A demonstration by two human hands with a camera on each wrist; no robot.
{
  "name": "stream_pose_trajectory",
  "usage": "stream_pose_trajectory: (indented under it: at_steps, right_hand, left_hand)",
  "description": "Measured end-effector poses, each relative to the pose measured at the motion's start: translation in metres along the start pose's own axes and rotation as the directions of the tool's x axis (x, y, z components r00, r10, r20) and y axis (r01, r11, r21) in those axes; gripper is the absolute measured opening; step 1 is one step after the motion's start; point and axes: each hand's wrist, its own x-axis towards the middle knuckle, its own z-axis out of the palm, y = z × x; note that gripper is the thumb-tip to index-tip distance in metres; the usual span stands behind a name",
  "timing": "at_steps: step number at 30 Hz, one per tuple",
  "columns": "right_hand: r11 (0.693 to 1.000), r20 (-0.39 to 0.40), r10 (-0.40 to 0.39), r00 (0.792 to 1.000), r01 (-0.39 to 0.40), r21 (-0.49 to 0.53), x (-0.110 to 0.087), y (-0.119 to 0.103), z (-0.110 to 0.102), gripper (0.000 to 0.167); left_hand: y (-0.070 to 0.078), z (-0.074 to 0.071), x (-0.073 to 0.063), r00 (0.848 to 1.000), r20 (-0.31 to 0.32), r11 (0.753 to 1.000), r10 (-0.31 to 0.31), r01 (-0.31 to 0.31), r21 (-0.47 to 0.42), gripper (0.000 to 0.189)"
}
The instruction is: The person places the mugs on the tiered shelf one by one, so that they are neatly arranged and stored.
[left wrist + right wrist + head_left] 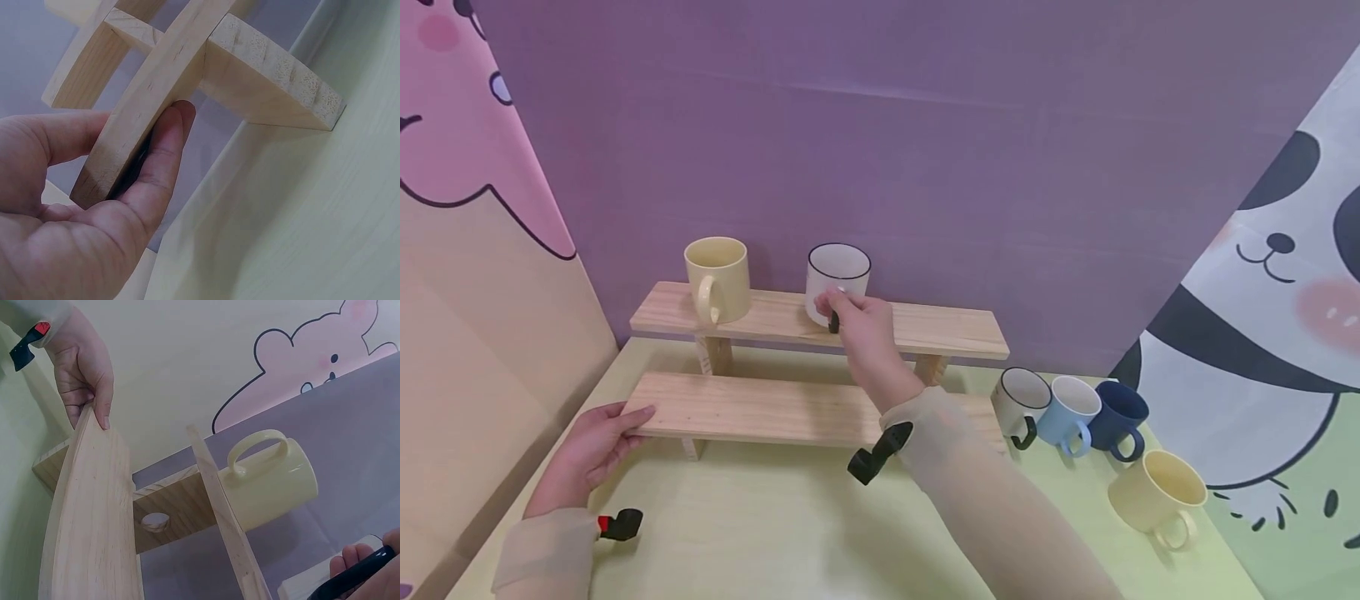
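A two-tier wooden shelf stands on the table, its upper board (932, 327) behind its lower board (737, 408). My left hand (597, 443) grips the left end of the lower board, thumb on top and fingers underneath, as the left wrist view shows. At the upper board, my right hand (874, 333) pinches the black handle (350, 575) of a white mug (838, 267) with a black rim. That mug is upright over the middle of the board, its lower front partly hidden by my fingers. To its left, a yellow mug (722, 279) stands upright with its handle toward me.
Right of the shelf, a white mug with black rim (1015, 400), a light blue mug (1067, 412) and a navy mug (1118, 417) stand in a row on the table (737, 525). Another yellow mug (1150, 492) is nearer the right edge. A purple backdrop (887, 150) rises behind.
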Motion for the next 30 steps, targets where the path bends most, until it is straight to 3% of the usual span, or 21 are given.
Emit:
stream_pose_trajectory:
  at_steps: [6,14,24,30]
  right_hand:
    - [0.999,-0.009,0.028,1.000,-0.028,-0.029,0.003,0.004,0.005,0.029]
    - [0.999,0.076,0.032,0.997,-0.029,-0.042,0.008,0.009,0.000,0.033]
    - [1.000,0.110,0.018,0.994,-0.015,-0.027,0.007,0.009,-0.009,0.037]
    - [0.990,0.142,-0.002,0.990,0.023,-0.141,0.006,0.007,-0.015,0.039]
  left_hand:
    - [0.000,0.000,0.000,1.000,-0.003,1.000,-0.008,0.008,0.005,0.071]
    - [0.000,-0.001,0.000,1.000,-0.005,1.000,-0.002,0.002,-0.003,0.070]
    - [0.001,0.000,0.000,1.000,-0.006,1.000,-0.002,0.002,0.009,0.071]
    - [0.001,0.001,0.000,1.000,0.000,1.000,0.004,-0.004,0.003,0.070]
